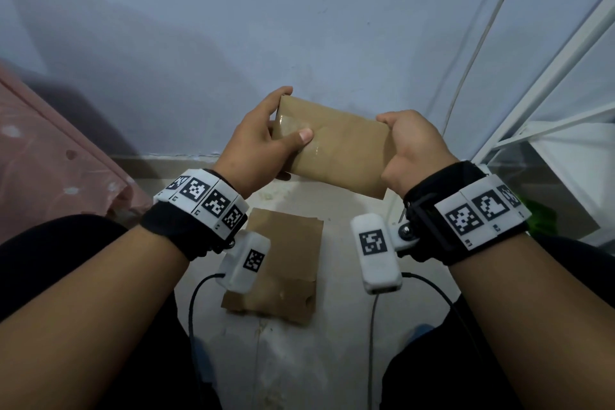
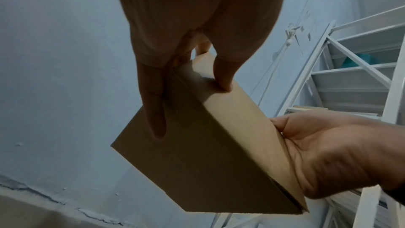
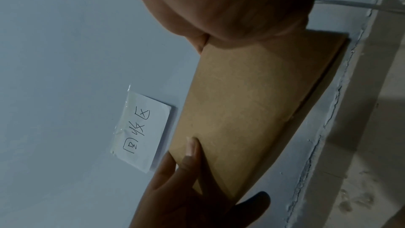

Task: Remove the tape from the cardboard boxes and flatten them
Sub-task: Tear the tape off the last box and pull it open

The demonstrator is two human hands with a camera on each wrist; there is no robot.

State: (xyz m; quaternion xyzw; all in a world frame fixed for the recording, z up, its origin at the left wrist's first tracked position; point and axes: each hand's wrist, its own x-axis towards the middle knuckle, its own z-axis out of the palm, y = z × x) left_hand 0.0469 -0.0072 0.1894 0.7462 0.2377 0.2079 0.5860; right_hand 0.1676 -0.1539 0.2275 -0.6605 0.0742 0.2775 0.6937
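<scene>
A small brown cardboard box [image 1: 336, 150] is held up in the air in front of the wall, sealed with clear glossy tape [image 1: 293, 125] near its left end. My left hand [image 1: 266, 140] grips the box's left end, thumb on top, fingers behind and under it [image 2: 155, 110]. My right hand [image 1: 412, 150] grips the right end, fingers wrapped behind. The left wrist view shows the box's [image 2: 208, 145] underside, the right wrist view its [image 3: 241, 110] broad face. A flattened cardboard box [image 1: 283, 263] lies on the floor below, between my knees.
A pale blue wall [image 1: 233, 43] stands close ahead. A white metal rack [image 1: 549, 110] is at the right, with a cable [image 1: 482, 43] running up the wall. Pink fabric [image 1: 50, 150] lies at the left. A handwritten paper label [image 3: 142, 131] is stuck on the wall.
</scene>
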